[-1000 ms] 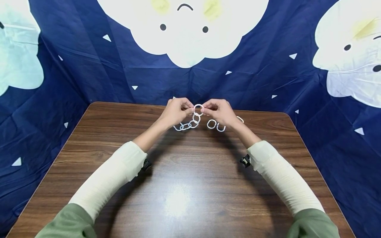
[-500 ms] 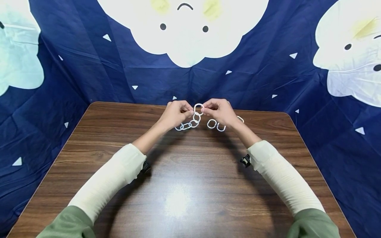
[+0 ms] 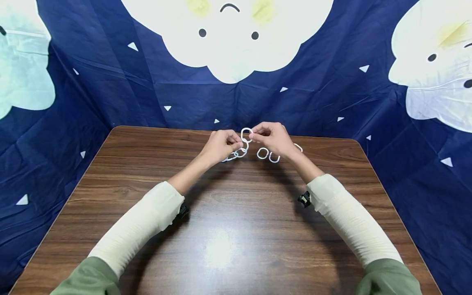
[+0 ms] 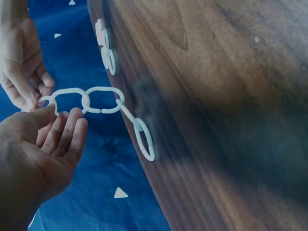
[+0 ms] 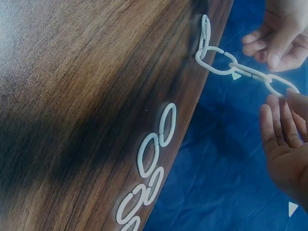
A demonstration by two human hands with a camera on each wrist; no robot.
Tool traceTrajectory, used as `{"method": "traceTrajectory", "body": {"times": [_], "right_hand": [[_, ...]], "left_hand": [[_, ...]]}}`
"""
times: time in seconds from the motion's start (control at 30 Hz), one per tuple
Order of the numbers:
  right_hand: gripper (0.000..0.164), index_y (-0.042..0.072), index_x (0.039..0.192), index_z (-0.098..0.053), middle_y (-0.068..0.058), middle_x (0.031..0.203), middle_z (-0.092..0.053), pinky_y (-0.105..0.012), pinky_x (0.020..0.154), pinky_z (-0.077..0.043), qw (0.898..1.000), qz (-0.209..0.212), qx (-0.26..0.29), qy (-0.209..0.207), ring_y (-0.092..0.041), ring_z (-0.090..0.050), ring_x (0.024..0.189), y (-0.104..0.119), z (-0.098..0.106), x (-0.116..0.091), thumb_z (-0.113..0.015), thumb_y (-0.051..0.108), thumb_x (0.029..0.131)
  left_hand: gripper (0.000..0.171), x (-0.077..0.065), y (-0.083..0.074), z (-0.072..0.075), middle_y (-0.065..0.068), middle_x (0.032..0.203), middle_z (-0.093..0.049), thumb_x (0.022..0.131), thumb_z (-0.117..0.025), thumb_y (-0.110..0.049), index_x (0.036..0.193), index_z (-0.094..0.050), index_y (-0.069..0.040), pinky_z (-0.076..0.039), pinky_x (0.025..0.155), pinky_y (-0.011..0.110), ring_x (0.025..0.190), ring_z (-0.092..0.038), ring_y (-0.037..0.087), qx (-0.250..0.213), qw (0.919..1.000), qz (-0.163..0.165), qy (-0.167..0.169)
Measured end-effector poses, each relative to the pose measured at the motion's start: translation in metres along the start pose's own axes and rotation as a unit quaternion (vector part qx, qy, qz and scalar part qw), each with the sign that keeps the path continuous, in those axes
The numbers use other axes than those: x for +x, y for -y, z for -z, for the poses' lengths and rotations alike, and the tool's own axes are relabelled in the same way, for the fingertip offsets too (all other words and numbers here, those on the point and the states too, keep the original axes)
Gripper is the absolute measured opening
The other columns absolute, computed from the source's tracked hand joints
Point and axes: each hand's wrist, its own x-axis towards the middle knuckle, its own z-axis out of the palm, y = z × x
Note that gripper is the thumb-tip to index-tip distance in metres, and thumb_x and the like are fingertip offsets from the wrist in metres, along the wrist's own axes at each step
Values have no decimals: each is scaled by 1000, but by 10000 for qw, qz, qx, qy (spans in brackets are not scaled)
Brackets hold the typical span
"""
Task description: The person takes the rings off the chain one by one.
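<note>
A chain of several white plastic links [image 4: 72, 90] hangs between my hands at the table's far edge, its lower links trailing on the wood. My right hand [image 3: 274, 137] pinches the raised end link [image 3: 241, 135] between thumb and fingers. Beside the link below it is my left hand [image 3: 224, 143], thumb and fingers reaching toward the chain. In the right wrist view a gap shows between the left thumb and fingertips, and the chain [image 5: 211, 71] passes just below them. From the head, the left hand hides part of the lower chain.
Several loose white links [image 5: 140, 158] lie along the far edge, below and behind my right hand. The brown wooden table [image 3: 236, 205] extends toward me. Beyond its far edge hangs a dark blue cloth [image 3: 191, 96] with white clouds.
My left hand has come off the end link and moved down and slightly right, beside the link below. The right hand keeps its pinch, almost still.
</note>
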Motion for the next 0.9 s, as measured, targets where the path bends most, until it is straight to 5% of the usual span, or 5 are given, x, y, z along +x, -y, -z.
{"method": "traceTrajectory", "body": {"times": [0.9], "right_hand": [[18,4,113,-85,-18,104,-86,-15,79,-56,9999,-135,-25,26,-4,-73,83,-1,-3,1,-86,18,101]], "left_hand": [[18,2,-7,-21,4,86,-86,95,-93,-28,91,-85,-12,-60,75,33,81,-80,17,176,9987,373,-313]]}}
